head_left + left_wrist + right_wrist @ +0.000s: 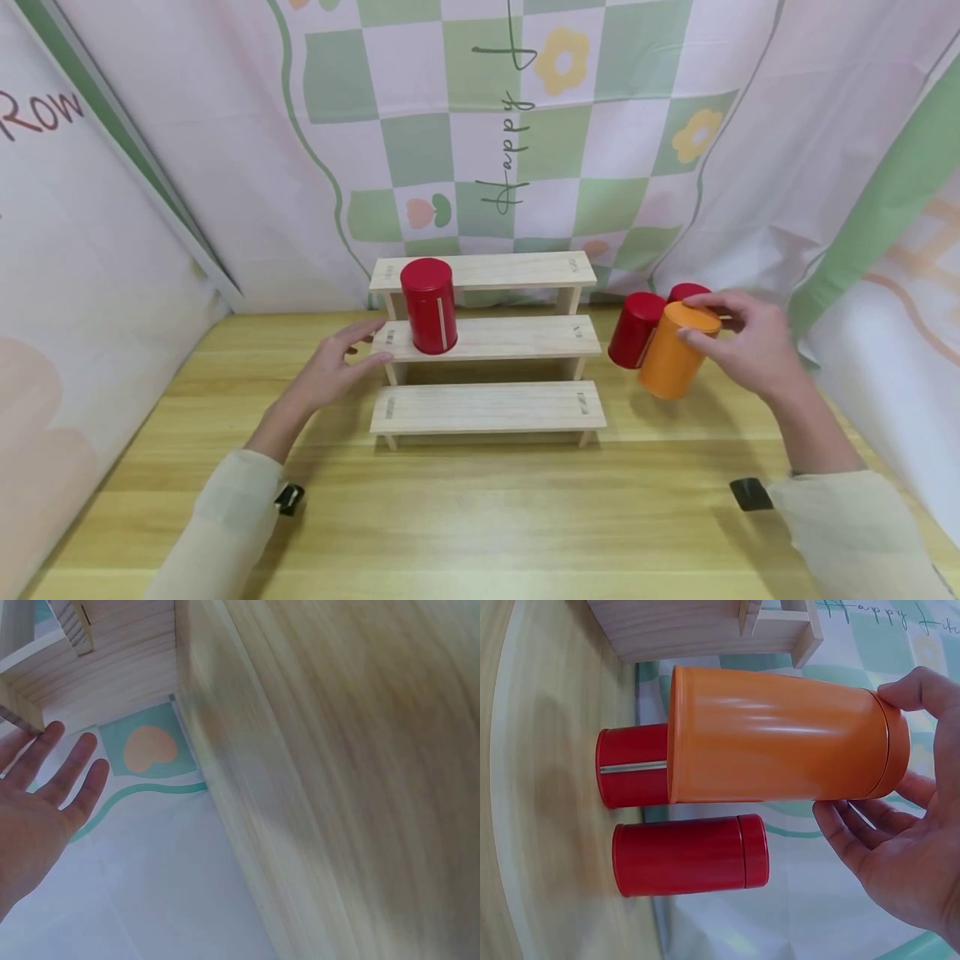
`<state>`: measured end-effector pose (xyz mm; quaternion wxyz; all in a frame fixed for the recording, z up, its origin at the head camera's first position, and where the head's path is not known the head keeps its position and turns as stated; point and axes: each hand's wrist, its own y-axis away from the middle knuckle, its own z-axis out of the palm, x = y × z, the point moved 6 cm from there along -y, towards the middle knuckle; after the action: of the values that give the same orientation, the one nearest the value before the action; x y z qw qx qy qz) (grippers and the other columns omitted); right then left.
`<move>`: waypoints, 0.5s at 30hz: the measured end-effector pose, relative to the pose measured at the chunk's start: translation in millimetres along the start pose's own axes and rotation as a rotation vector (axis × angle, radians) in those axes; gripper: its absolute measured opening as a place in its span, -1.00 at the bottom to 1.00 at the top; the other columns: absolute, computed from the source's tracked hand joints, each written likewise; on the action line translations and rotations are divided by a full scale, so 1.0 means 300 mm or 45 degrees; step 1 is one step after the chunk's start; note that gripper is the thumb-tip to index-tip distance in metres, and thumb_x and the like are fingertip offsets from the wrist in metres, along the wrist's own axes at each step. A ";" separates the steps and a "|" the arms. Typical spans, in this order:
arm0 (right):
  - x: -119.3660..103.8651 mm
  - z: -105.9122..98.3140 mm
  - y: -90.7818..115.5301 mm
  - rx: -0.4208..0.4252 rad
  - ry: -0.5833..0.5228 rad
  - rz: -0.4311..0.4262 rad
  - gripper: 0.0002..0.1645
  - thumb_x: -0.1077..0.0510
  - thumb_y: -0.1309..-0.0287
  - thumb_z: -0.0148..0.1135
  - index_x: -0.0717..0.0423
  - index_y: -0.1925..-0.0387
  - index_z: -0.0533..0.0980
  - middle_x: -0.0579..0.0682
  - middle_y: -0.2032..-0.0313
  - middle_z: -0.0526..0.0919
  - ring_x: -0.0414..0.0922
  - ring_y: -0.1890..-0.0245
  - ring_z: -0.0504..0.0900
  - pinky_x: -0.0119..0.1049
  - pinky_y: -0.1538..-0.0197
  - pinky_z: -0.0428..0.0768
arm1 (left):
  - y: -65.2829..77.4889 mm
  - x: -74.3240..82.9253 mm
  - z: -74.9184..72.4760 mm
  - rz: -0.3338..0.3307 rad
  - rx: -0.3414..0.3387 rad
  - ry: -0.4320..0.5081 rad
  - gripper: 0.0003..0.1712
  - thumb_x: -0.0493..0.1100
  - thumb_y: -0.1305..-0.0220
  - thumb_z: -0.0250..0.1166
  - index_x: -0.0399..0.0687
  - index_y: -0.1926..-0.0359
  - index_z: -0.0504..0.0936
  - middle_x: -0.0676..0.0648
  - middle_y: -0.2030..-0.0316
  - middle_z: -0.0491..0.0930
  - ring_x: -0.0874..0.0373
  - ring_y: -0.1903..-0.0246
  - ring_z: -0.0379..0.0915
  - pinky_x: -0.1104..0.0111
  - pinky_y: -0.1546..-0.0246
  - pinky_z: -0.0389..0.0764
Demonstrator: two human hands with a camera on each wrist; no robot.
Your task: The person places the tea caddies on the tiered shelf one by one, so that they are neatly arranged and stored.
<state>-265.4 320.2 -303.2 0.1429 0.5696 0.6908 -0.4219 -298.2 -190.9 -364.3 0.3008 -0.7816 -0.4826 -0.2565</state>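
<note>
An orange canister [672,354] is pinched near its lid by my right hand [750,337], thumb on one side and fingers on the other. It is lifted off the table and slightly tilted. Behind it stand two red canisters, one [636,329] to the left and another [690,855] mostly hidden in the head view. My left hand [337,360], fingers extended, is at the left end of a wooden three-step rack [487,408], fingertips right at the middle step. On that middle step, toward its left end, a red canister [431,308] stands upright.
The rack stands on a wood-grain table [480,517] in front of a checkered curtain [487,142]. White printed fabric walls [97,275] close in the left and right sides. The rack's top step [502,271] lies close to the back curtain.
</note>
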 end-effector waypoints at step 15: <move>-0.067 0.009 -0.003 -0.005 -0.043 -0.052 -0.59 0.27 -0.21 0.44 0.34 -0.07 0.62 -0.47 0.13 0.56 -0.38 0.22 0.55 -0.74 0.14 0.49 | -0.001 0.001 -0.001 0.003 -0.007 -0.009 -0.25 0.00 -0.46 0.32 -0.27 -0.51 0.34 -0.28 -0.46 0.36 -0.25 -0.28 0.39 -0.21 -0.21 0.50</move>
<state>-260.7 304.7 -290.9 0.1469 0.5479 0.7006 -0.4329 -298.4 -190.8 -363.8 0.2971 -0.7838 -0.4822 -0.2546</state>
